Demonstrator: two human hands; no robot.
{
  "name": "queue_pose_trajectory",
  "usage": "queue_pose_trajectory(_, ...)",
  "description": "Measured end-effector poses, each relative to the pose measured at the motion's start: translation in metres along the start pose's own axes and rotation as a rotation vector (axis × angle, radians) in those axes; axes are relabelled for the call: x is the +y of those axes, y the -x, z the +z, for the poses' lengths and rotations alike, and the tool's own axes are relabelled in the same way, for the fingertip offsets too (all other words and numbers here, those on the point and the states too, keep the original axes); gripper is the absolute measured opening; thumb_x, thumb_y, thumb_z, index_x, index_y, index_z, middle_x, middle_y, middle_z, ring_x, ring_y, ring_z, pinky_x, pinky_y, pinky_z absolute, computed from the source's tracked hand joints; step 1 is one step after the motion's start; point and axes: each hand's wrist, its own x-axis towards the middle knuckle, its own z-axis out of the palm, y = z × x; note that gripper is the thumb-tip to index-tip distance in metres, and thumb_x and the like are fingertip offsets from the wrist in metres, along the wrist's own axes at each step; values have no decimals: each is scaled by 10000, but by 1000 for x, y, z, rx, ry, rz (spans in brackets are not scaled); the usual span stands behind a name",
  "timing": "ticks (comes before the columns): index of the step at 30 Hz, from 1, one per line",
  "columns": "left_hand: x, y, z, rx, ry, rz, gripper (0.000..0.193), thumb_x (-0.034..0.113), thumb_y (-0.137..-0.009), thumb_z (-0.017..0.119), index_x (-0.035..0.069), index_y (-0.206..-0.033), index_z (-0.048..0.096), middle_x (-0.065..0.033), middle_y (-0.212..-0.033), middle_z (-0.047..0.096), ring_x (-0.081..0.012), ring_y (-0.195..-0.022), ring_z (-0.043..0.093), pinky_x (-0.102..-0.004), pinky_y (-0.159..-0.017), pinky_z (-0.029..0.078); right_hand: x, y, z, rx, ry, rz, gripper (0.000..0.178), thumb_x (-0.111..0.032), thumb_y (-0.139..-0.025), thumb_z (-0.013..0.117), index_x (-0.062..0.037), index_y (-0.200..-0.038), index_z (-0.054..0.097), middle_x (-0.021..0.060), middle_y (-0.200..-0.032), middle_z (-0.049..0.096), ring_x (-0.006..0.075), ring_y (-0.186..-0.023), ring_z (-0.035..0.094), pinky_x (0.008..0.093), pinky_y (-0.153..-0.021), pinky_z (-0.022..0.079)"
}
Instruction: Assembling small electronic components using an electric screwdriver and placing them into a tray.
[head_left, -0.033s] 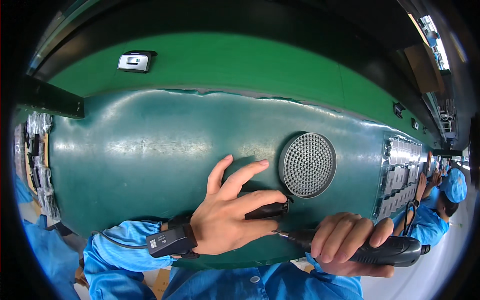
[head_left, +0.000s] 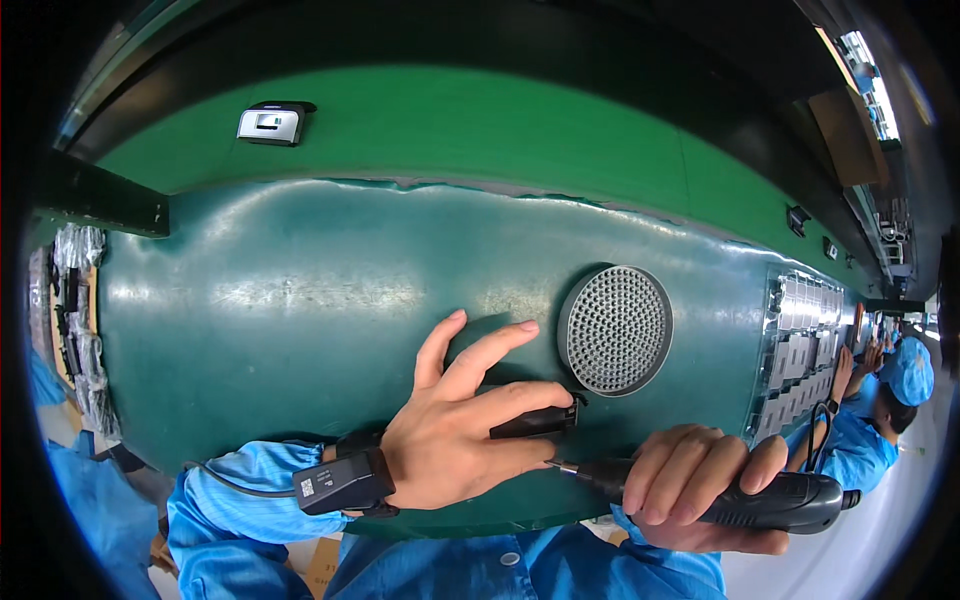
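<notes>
My left hand [head_left: 445, 430] lies over a small black plastic part [head_left: 530, 422] on the green mat. Its thumb and index finger close around the part, while the other fingers spread upward. My right hand [head_left: 690, 485] is wrapped around a dark electric screwdriver [head_left: 785, 502], held nearly level. The metal tip points left and ends at my left thumb; whether it touches the part is hidden. Just beyond the part stands a round grey tray [head_left: 617, 330] with a grid of small holes. A black box [head_left: 345, 482] with a cable is strapped to my left wrist.
Behind the mat [head_left: 280, 350] runs a green conveyor [head_left: 450, 120] bearing a silver-and-black device [head_left: 272, 124]. Clear trays of grey parts [head_left: 795, 350] stand at right, near a co-worker in blue [head_left: 870, 440]. Plastic-wrapped parts [head_left: 85, 330] lie at the left edge.
The silver-and-black device on the conveyor has shifted very slightly to the right. Both my hands, the black part and the screwdriver look unmoved.
</notes>
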Motion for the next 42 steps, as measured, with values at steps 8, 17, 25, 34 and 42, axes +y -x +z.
queue_pose_trajectory(8,-2,1,3,15,-5,10,124,279,-709,876,252,-788,785,82,-1276,681,-362,-1446,387,-659,-1167,178,1,0,4,31,70,-6,525,-560,-1002,594,-71,-1087,422,83,-664,563,190,-471,558,328,-367,518)
queue_pose_trajectory(17,-2,1,1,-26,-32,31,140,279,-706,874,235,-818,803,90,-1281,680,-370,-1442,387,-658,-1164,199,9,3,9,-45,131,-76,503,-540,-1012,589,-74,-1061,408,77,-651,564,173,-467,563,301,-361,510)
queue_pose_trajectory(25,-1,1,1,-15,1,2,143,230,-709,881,240,-834,812,82,-1299,678,-371,-1450,381,-652,-1168,205,6,3,11,-11,93,-98,507,-541,-1010,593,-69,-1069,417,80,-652,575,165,-461,559,299,-366,514)
queue_pose_trajectory(34,-1,3,1,-36,0,36,151,255,-717,866,230,-857,816,93,-1305,682,-364,-1461,370,-645,-1175,194,5,4,13,-19,128,-85,514,-546,-1009,591,-67,-1073,415,71,-651,570,160,-453,553,299,-367,517)
queue_pose_trajectory(42,-2,4,3,-18,-32,72,135,238,-731,852,200,-853,807,91,-1258,704,-351,-1458,377,-628,-1183,189,4,1,16,-8,146,-82,509,-541,-1007,597,-72,-1071,414,59,-653,558,156,-452,542,295,-365,511)
